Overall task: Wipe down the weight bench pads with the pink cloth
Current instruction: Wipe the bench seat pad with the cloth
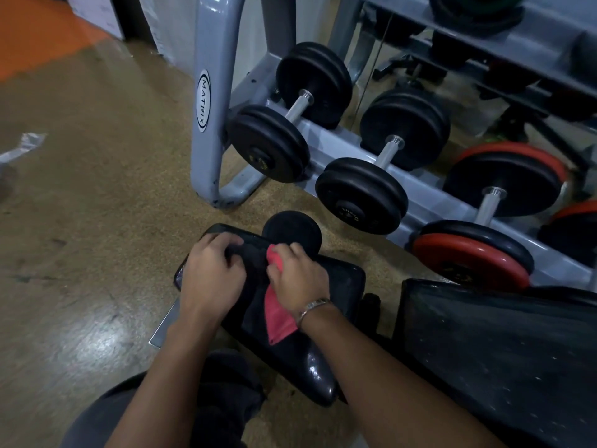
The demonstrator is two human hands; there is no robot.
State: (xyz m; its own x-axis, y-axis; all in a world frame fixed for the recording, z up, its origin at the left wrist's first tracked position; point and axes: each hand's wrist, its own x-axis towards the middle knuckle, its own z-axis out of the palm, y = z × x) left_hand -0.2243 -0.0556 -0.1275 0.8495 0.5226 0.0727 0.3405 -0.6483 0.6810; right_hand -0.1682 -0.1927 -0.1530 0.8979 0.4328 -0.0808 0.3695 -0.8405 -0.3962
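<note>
Blurred seat pad (342,286); right hand (298,274) apparently hides most pink cloth (278,313).

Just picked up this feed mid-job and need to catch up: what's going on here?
A person is bent over a weight bench, working on its small black seat pad. The right hand holds the pink cloth bunched against the pad, one corner trailing toward the wrist. The left hand rests curled on the pad's left side. The larger back pad lies to the right, untouched by either hand.
</note>
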